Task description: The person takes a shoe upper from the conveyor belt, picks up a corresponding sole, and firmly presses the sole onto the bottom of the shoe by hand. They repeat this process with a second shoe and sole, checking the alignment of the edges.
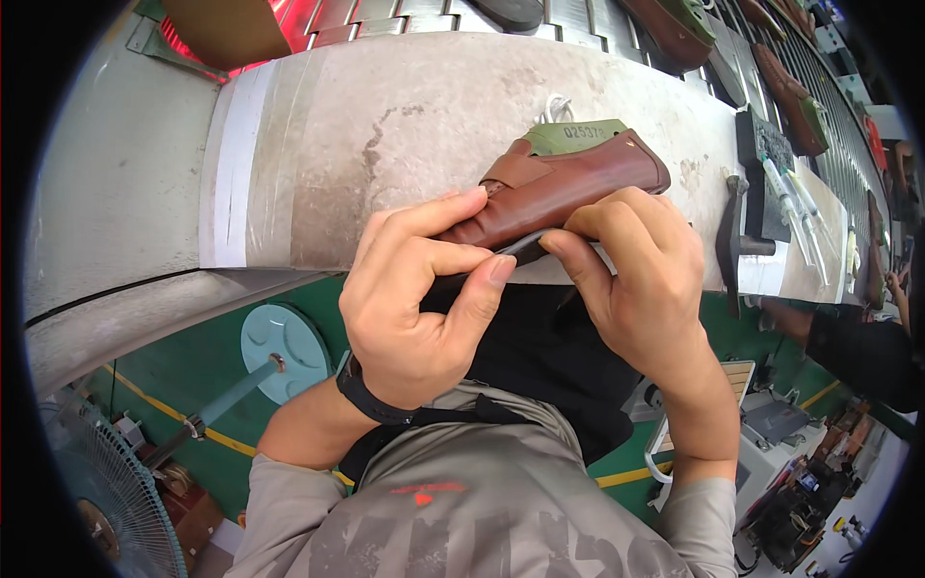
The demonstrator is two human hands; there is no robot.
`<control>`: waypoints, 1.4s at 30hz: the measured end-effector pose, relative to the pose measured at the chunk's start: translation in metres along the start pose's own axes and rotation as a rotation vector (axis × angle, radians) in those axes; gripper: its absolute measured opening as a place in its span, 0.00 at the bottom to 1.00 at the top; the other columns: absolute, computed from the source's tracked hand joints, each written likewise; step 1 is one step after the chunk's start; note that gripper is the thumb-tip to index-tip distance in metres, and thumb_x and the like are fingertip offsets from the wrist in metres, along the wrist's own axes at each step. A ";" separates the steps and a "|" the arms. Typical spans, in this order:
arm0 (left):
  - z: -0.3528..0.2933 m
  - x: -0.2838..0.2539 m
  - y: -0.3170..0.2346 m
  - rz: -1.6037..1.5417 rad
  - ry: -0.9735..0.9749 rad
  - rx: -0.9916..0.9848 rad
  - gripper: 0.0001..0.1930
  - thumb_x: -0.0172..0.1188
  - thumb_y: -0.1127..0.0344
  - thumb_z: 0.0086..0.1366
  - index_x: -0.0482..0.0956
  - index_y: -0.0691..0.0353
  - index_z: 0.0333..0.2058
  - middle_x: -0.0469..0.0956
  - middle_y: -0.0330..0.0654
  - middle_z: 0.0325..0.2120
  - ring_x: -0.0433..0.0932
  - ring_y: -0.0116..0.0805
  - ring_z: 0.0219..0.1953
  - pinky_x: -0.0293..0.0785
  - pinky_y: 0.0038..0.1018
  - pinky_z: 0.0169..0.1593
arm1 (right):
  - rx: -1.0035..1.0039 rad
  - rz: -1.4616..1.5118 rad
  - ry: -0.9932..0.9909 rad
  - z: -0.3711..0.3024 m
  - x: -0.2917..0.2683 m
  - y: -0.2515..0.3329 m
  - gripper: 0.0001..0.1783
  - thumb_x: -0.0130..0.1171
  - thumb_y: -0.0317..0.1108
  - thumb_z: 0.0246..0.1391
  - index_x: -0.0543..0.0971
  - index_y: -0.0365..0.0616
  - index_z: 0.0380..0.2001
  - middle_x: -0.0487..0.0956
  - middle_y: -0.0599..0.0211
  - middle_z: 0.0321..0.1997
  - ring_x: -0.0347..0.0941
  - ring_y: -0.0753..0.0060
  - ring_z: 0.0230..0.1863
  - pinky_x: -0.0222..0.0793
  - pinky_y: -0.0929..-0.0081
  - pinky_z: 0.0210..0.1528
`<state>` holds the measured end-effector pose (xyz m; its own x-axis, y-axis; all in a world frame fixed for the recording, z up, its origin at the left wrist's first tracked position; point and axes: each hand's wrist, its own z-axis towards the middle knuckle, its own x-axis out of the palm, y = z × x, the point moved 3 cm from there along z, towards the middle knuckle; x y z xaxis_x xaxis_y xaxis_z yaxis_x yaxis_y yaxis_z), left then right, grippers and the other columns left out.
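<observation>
A brown leather shoe (578, 188) on a green last (575, 138) lies on its side near the front edge of the bench, toe to the left. Along its near lower edge runs a thin dark sole (528, 241), mostly covered by my fingers. My left hand (414, 294) is closed at the toe end, thumb and index finger pinching the sole's edge, other fingertips pressing on the leather. Toward the heel, my right hand (636, 265) is also closed, with its thumb and index finger on the sole's edge. A loop of white cord (554, 108) shows behind the last.
The pale, stained bench (328, 164) curves in front of me. At right are a hammer-like tool (734, 241), a black block (761, 164) and syringe-like tubes (795, 207). More brown shoes (790, 96) lie on the metal conveyor (578, 24) beyond. A fan (106, 501) stands lower left.
</observation>
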<state>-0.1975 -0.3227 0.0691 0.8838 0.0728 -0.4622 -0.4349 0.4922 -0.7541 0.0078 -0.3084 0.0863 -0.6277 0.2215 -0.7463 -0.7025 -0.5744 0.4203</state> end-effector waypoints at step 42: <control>-0.049 -0.033 0.055 -0.479 0.094 -0.129 0.21 0.67 0.72 0.73 0.82 0.68 0.62 0.81 0.59 0.62 0.83 0.49 0.63 0.78 0.35 0.65 | 0.397 0.042 0.424 0.054 -0.014 0.007 0.28 0.86 0.37 0.41 0.80 0.39 0.41 0.82 0.63 0.21 0.81 0.65 0.23 0.71 0.71 0.31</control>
<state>-0.2594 -0.3403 0.0203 0.9726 -0.2159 -0.0860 -0.0076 0.3402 -0.9403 -0.0063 -0.2730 0.1281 -0.5264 -0.1767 -0.8317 -0.8031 -0.2180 0.5546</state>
